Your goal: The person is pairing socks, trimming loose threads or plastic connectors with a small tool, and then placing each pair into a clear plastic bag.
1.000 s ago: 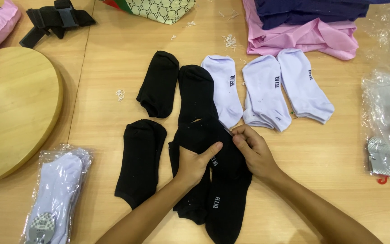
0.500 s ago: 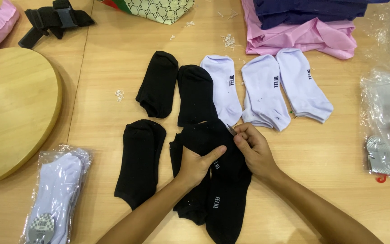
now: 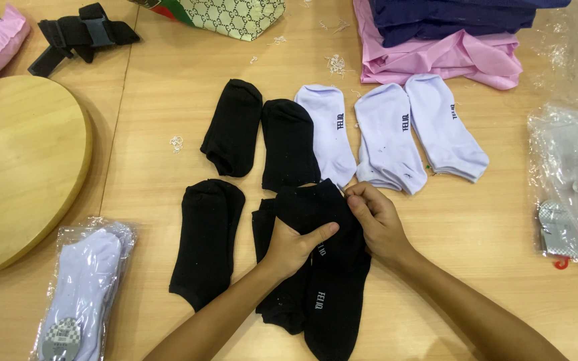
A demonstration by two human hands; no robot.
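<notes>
Hands barely shifted | blk socks (image 3: 316,267) x5 | white socks (image 3: 386,134) x3

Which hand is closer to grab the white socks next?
Right. The right hand sits just below the white socks, while the left hand lies farther back, pressing on the black sock.

Two bare forearms rising from the lower edge of the frame, left hand (image 3: 294,246), right hand (image 3: 377,224), no sleeves, rings or watch visible
</notes>
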